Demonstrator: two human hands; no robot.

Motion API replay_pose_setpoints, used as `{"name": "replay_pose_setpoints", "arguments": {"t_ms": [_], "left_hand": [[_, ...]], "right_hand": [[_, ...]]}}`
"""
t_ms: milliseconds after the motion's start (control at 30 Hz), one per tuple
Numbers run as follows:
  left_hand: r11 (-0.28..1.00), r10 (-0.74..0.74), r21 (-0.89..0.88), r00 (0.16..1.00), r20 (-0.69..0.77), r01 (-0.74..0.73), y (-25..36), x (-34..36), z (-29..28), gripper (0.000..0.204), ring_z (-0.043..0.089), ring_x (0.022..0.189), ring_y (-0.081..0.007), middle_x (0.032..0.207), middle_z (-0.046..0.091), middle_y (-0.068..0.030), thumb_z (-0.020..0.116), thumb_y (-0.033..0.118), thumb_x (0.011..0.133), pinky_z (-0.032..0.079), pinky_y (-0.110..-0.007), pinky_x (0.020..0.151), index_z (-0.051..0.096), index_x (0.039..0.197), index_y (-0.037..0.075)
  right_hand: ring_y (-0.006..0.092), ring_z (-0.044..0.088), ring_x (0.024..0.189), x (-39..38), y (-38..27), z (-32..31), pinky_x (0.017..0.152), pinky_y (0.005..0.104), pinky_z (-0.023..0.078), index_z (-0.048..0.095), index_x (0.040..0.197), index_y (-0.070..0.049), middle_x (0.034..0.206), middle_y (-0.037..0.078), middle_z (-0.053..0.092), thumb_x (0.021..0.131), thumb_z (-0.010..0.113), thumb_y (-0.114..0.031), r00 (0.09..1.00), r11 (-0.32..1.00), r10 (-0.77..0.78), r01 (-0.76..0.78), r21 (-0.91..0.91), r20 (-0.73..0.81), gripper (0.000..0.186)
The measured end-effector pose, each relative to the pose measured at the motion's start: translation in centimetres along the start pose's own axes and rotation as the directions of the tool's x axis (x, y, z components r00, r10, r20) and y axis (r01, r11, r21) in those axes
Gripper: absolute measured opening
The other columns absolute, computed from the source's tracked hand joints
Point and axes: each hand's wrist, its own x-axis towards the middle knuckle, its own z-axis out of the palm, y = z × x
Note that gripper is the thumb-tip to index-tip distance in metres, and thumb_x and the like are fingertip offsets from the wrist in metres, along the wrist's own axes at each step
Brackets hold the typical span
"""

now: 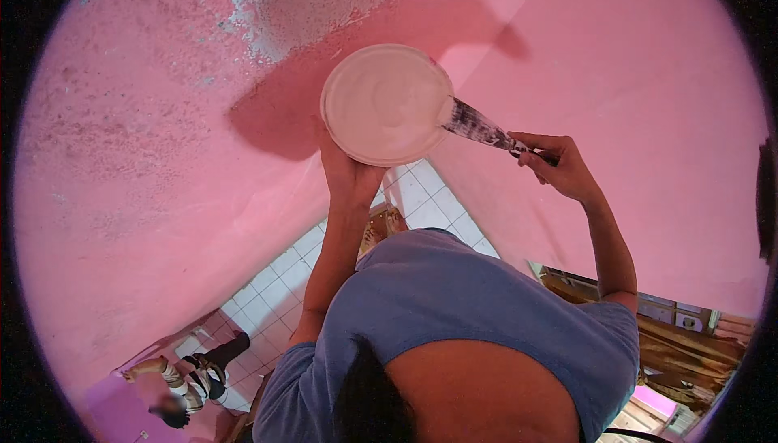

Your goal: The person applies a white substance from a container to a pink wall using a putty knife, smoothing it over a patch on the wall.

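Left hand (350, 169) grips round pan (387, 104) w/ pale smooth paste; right hand (559, 165) fingers closed on paste-streaked scraper (480, 128).

The bowl (387, 102) in my left hand (350, 174) is cream-white, filled with pale pinkish-white paste. The brush (480, 126) in my right hand (559, 166) is dark, streaked white. The wall (146, 159) is pink with a flaking grey-white patch. My shirt (454, 297) is blue. The floor (275, 289) has white tiles.
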Motion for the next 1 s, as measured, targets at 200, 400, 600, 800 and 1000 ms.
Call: {"name": "replay_pose_setpoints", "arguments": {"t_ms": [200,400,600,800,1000], "left_hand": [[0.905,0.159,0.424,0.938,-0.308,-0.014,-1.8,0.4,2.8,0.062,0.038,0.129,-0.0298,0.142,0.037,-0.0119,0.026,0.054,0.097,0.033,-0.050,0.107,0.033,0.140,0.009],[0.925,0.128,0.380,0.931,-0.342,0.012,-2.4,0.9,3.0,0.063,0.039,0.129,-0.0296,0.141,0.038,-0.0116,0.025,0.055,0.097,0.033,-0.050,0.107,0.034,0.139,0.009],[0.994,-0.038,-0.106,0.999,-0.007,0.037,-0.5,0.4,0.0,0.060,0.040,0.128,-0.0304,0.141,0.038,-0.0120,0.026,0.053,0.097,0.034,-0.053,0.105,0.035,0.139,0.010],[1.000,-0.002,-0.014,0.993,-0.119,0.000,-0.5,0.4,0.7,0.056,0.045,0.124,-0.0311,0.137,0.042,-0.0122,0.032,0.049,0.097,0.042,-0.055,0.098,0.038,0.136,0.009],[0.908,0.104,0.415,0.989,-0.101,-0.053,-1.5,0.4,2.7,0.056,0.045,0.124,-0.0305,0.136,0.043,-0.0117,0.032,0.050,0.097,0.041,-0.054,0.100,0.038,0.135,0.010]], "right_hand": [[0.0064,0.049,0.056,-1.0,0.1,-1.1,0.049,0.0219,0.042,0.062,0.120,-0.011,0.080,0.002,0.063,0.087,0.061,-0.007,0.992,0.996,-0.073,0.067,-0.062,-0.105,0.034],[0.0139,0.057,0.074,1.0,0.5,1.9,0.060,0.0256,0.048,0.066,0.110,-0.012,0.096,0.005,0.055,0.075,0.058,0.016,0.723,0.618,-0.649,0.317,-0.720,-0.238,0.045],[0.0195,0.060,0.078,1.1,2.0,3.0,0.063,0.0324,0.051,0.068,0.105,-0.028,0.097,0.003,0.057,0.074,0.064,0.001,0.709,0.527,-0.661,0.204,-0.825,-0.247,0.043],[0.0182,0.057,0.071,-0.4,1.5,1.7,0.055,0.0293,0.048,0.070,0.103,-0.021,0.093,0.003,0.056,0.069,0.065,0.007,0.702,0.351,-0.700,0.173,-0.920,-0.135,0.044],[0.0188,0.059,0.075,-1.8,1.7,0.6,0.059,0.0310,0.050,0.069,0.103,-0.024,0.096,0.004,0.056,0.071,0.064,0.005,0.732,0.484,-0.640,0.149,-0.862,-0.233,0.043]]}}
